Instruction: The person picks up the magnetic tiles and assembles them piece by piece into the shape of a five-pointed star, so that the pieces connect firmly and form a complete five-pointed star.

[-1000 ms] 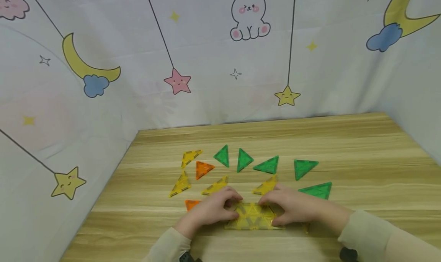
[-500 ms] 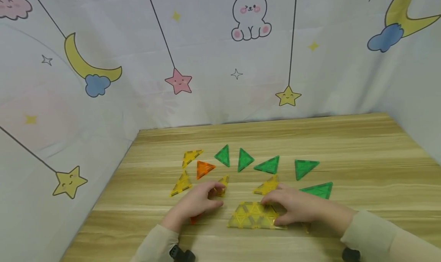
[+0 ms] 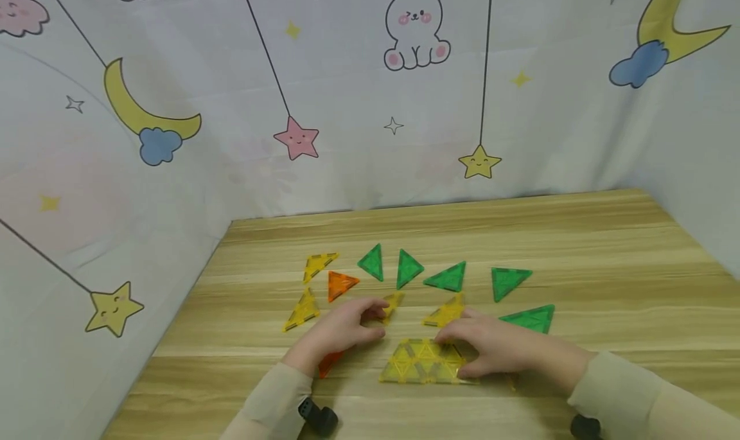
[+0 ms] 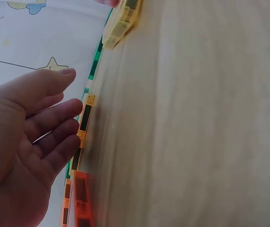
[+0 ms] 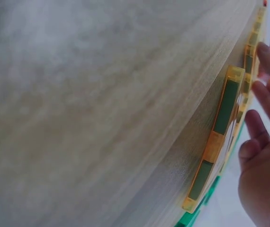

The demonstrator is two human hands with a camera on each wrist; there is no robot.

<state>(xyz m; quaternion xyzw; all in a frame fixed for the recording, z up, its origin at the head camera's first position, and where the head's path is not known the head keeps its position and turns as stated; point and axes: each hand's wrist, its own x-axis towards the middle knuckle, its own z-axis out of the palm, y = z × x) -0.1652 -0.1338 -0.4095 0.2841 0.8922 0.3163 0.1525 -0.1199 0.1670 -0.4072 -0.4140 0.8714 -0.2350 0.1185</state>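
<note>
On the table in the head view lies a yellow trapezoid of joined magnetic tiles (image 3: 424,363). My right hand (image 3: 497,345) holds its right end, forefinger at the upper edge and thumb near the lower right corner. My left hand (image 3: 347,327) has its fingers at a loose yellow triangular magnetic tile (image 3: 394,304), partly hidden behind them. In the left wrist view, the left fingertips (image 4: 73,113) are against the yellow tile's edge (image 4: 85,123), with the thumb apart. Under my left wrist an orange tile (image 3: 329,363) is partly covered.
Loose green triangles (image 3: 445,277) lie in an arc behind the hands. Yellow tiles (image 3: 302,310) and an orange one (image 3: 341,286) lie at the left. Another yellow tile (image 5: 225,106) lies close to my right hand. A white printed curtain (image 3: 358,189) borders the table.
My left hand has let go of the trapezoid, gone left to the loose yellow tile, and slid it a little to the right. My right hand stays at the trapezoid.
</note>
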